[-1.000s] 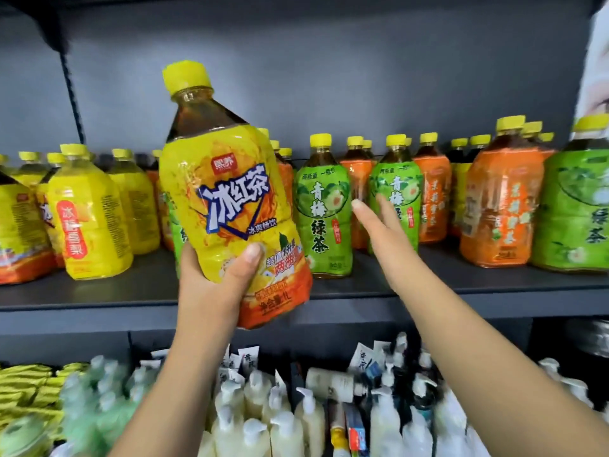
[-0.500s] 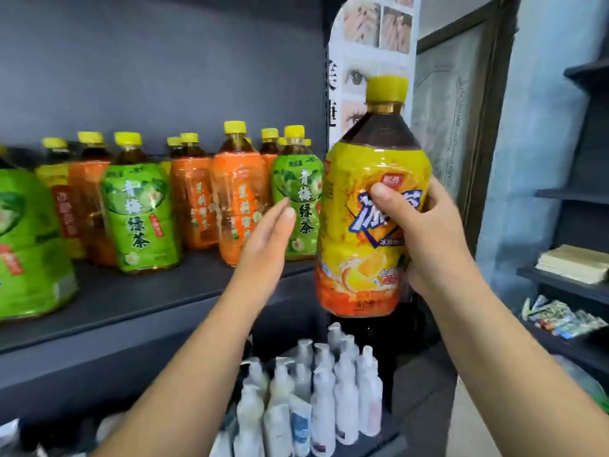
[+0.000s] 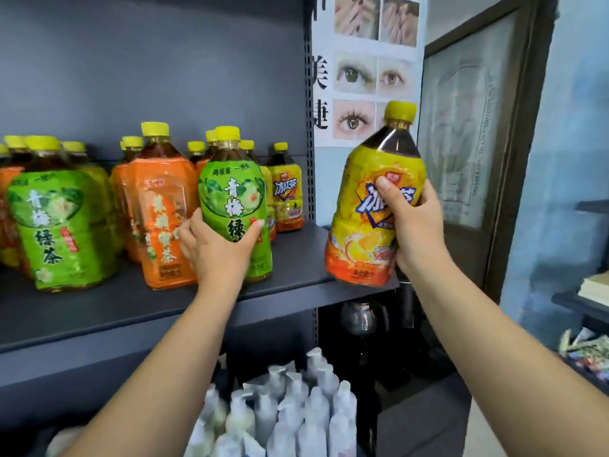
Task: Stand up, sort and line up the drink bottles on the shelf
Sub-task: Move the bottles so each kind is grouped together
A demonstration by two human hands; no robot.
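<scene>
My right hand [image 3: 412, 222] grips a yellow iced-tea bottle [image 3: 365, 232] with a yellow cap, held upright in the air just past the right end of the grey shelf [image 3: 296, 278]. My left hand [image 3: 214, 249] is curled round the lower part of a green-label tea bottle [image 3: 234, 199] standing near the shelf's front. An orange-label bottle [image 3: 161, 219] stands just left of it and another green bottle [image 3: 56, 225] farther left. A smaller-looking yellow iced-tea bottle [image 3: 287, 196] stands at the back right, with several more bottles behind.
A perforated shelf upright [image 3: 309, 127] bounds the shelf on the right, with a poster of eyes [image 3: 359, 74] beside it. Several white pump bottles [image 3: 290, 413] fill the lower shelf. A dark door frame [image 3: 514, 159] and another shelf unit [image 3: 590, 298] stand to the right.
The yellow bottle passed from my left hand to my right and moved to the shelf's right end. My left hand, open half a second ago, now grips the green bottle.
</scene>
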